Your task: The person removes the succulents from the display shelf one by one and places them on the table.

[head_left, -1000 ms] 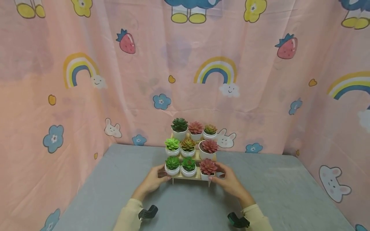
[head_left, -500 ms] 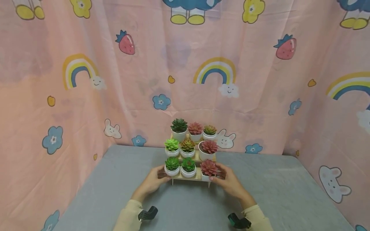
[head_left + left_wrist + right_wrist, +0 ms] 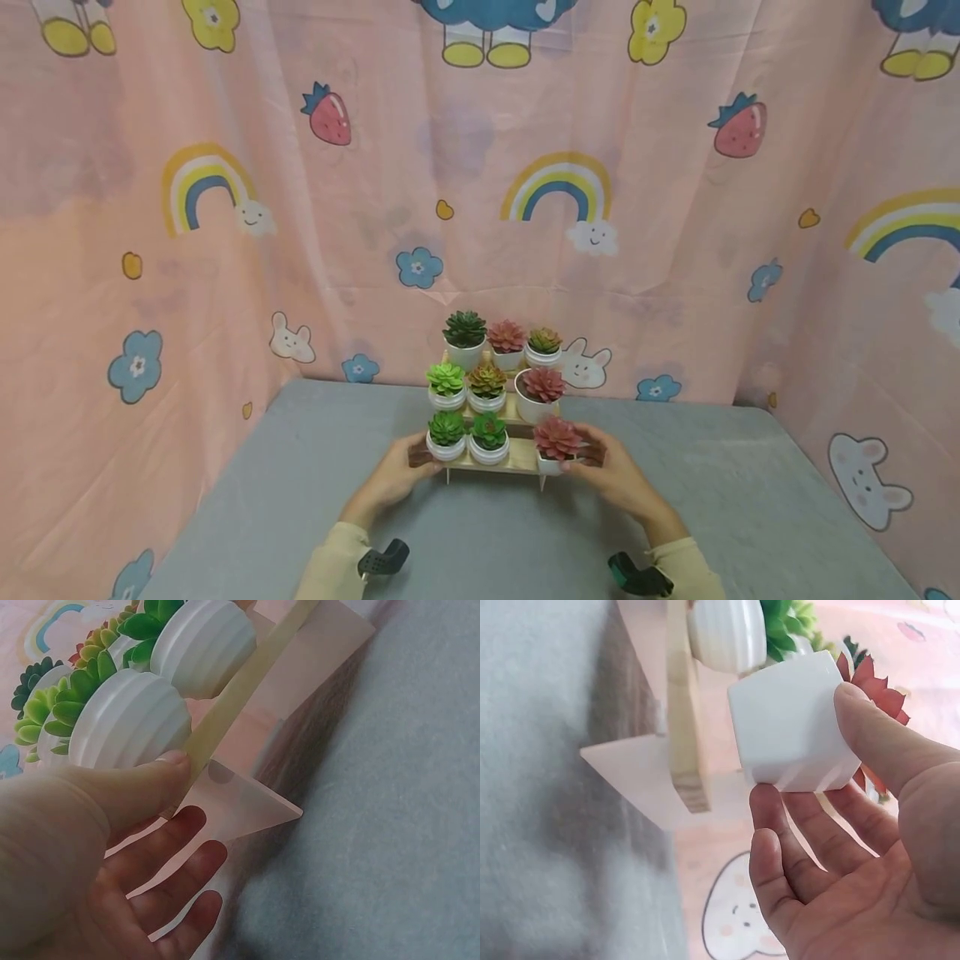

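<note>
A three-tier plant stand [image 3: 523, 455] with pale wooden shelves bears several small succulents in white pots. My left hand [image 3: 393, 477] grips the left end of its lowest shelf. In the left wrist view, the thumb presses the board's end beside a ribbed white pot [image 3: 127, 724], and the other fingers curl below. My right hand [image 3: 617, 473] pinches a red succulent [image 3: 557, 438] by its square white pot [image 3: 791, 724], thumb on one side and fingers on the other. The right wrist view shows this pot apart from the wooden board [image 3: 684, 720], just off its right end.
Green succulents [image 3: 447, 428] fill the left and middle of the lowest shelf. More potted succulents [image 3: 487, 382] stand on the two tiers above. The stand is on a grey tabletop [image 3: 315, 450], with a pink patterned curtain [image 3: 360, 200] behind it.
My right hand has moved to the right with the red succulent, from the shelf's right end to just beyond it. My left hand stays on the stand.
</note>
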Action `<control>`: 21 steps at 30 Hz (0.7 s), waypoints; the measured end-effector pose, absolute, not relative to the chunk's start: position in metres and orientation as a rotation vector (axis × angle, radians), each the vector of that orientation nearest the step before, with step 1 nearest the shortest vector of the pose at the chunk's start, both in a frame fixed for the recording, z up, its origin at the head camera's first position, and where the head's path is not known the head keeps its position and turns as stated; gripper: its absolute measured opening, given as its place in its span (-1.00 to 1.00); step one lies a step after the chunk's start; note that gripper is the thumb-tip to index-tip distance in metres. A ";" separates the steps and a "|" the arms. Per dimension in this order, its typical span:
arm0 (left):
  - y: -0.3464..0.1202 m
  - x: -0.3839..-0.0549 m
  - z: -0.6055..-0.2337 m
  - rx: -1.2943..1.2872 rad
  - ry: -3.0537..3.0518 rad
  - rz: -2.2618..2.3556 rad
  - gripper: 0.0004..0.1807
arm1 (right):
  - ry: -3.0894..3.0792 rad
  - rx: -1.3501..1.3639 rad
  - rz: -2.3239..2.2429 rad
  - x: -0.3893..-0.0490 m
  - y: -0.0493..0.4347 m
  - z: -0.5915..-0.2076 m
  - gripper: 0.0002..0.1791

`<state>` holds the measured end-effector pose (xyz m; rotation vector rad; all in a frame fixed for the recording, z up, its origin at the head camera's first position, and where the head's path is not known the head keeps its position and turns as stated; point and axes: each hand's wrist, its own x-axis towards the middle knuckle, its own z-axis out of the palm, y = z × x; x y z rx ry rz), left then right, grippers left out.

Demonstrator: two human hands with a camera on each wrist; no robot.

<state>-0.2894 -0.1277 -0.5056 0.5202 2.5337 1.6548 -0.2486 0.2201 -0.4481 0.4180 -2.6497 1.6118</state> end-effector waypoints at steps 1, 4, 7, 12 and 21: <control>-0.128 -0.289 -0.506 0.515 2.532 1.655 -0.40 | -2.653 0.411 1.602 -0.249 0.222 -0.448 -0.32; -0.127 -0.288 -0.505 0.510 2.534 1.654 -0.39 | -2.648 0.389 1.570 -0.249 0.229 -0.446 -0.31; -0.127 -0.289 -0.505 0.511 2.535 1.651 -0.38 | -2.628 0.370 1.554 -0.250 0.237 -0.445 -0.31; -0.127 -0.290 -0.505 0.526 2.547 1.632 -0.39 | -2.616 0.295 1.584 -0.251 0.248 -0.446 -0.27; -0.129 -0.290 -0.508 0.562 2.527 1.629 -0.40 | -2.621 0.183 1.653 -0.255 0.263 -0.457 -0.22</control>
